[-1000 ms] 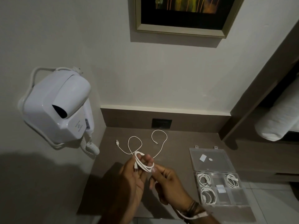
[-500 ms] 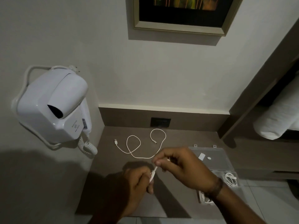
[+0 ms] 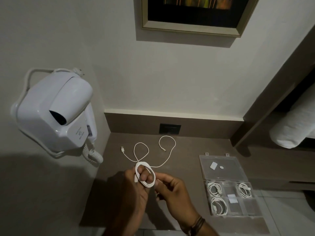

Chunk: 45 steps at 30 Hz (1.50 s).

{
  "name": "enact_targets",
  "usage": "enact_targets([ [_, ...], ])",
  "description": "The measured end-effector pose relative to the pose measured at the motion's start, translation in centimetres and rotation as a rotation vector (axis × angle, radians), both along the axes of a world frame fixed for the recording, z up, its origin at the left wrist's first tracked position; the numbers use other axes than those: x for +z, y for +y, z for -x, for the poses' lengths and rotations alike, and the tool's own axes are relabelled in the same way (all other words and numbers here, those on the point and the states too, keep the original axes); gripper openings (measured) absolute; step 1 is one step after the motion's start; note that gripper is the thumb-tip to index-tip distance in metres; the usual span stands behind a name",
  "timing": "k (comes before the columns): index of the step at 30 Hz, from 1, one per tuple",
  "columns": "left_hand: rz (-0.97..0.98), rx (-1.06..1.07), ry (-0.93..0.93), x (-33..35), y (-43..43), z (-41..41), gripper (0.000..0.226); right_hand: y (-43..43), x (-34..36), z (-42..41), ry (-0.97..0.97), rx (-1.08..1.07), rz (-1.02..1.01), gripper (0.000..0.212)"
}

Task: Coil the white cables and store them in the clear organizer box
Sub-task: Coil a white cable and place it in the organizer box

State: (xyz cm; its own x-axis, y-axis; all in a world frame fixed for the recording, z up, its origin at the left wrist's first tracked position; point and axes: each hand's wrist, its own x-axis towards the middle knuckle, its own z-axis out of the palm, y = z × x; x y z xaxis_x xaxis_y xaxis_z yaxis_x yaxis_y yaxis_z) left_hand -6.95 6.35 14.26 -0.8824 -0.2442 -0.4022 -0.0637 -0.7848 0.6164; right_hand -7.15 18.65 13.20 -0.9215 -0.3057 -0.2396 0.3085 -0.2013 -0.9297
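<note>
A white cable coil (image 3: 152, 178) is looped around the fingers of my left hand (image 3: 134, 189), held above the brown counter (image 3: 184, 155). My right hand (image 3: 172, 191) pinches the coil's lower right side. A second white cable (image 3: 167, 154) lies loose on the counter behind my hands, with two open loops and both plugs showing. To the right the clear organizer box (image 3: 245, 213) lies open, its lid (image 3: 221, 174) folded back. Three coiled white cables sit in its compartments: two on the left (image 3: 215, 189) (image 3: 219, 206), one at the upper right (image 3: 244, 189).
A white wall-mounted hair dryer (image 3: 52, 114) with a curly cord (image 3: 92, 154) hangs at the left. A dark socket plate (image 3: 170, 128) sits in the counter's back panel. A framed picture (image 3: 192, 14) hangs above. A rolled white towel (image 3: 293, 128) lies on a shelf at right.
My right hand, stretched out over the box's lid half a second ago with the cable pulled taut, has come back to my left hand. The cable is wound into a coil again.
</note>
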Motion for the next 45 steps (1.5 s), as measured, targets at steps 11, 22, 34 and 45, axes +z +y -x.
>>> enact_targets([
  [11,0.315,0.165,-0.217,-0.4,1.3,0.2,0.031,1.4,-2.2,0.1,0.326,-0.109,-0.344,0.036],
  [22,0.038,-0.05,0.025,-0.8,1.6,-0.8,0.044,1.8,-1.7,0.4,0.391,0.102,-0.357,0.04],
  [34,0.686,0.031,-0.267,-0.5,3.2,-1.4,0.032,2.2,-1.2,-0.6,0.127,0.108,-0.165,0.036],
  [45,1.117,-0.087,-0.172,-2.5,2.9,-2.2,0.038,2.8,-3.3,-0.3,0.072,-0.148,-0.347,0.016],
])
